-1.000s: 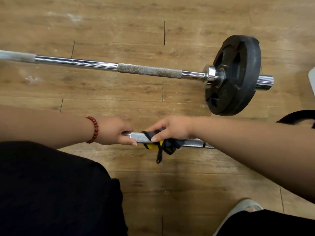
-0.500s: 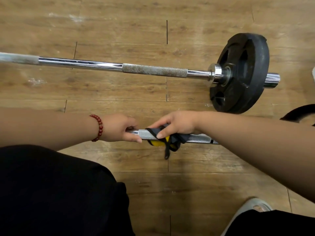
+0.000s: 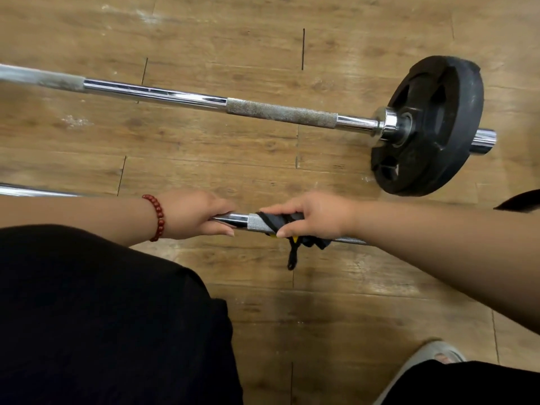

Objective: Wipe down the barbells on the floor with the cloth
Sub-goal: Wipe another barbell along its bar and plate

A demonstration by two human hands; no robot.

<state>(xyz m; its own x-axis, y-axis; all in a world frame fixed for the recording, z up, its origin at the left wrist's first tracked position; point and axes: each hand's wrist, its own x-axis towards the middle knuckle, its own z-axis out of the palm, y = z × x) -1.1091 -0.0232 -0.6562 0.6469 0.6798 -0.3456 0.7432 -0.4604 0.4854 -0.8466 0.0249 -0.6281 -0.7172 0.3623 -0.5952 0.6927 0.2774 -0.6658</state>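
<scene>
Seemingly, cloth (image 3: 280,222) round barbell (image 3: 256,223), right hand (image 3: 321,215) gripping

We wear a bracelet of round dark-red beads (image 3: 156,217) at the wrist of our left hand (image 3: 193,214), centre left. Loose black fabric trousers (image 3: 102,317) fill both lower corners; a pale grey shoe (image 3: 423,358) peeks out lower right.

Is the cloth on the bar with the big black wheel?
No, the cloth is wrapped round the near bar under the right hand, while the far bar carrying the black plate lies apart, untouched.
</scene>
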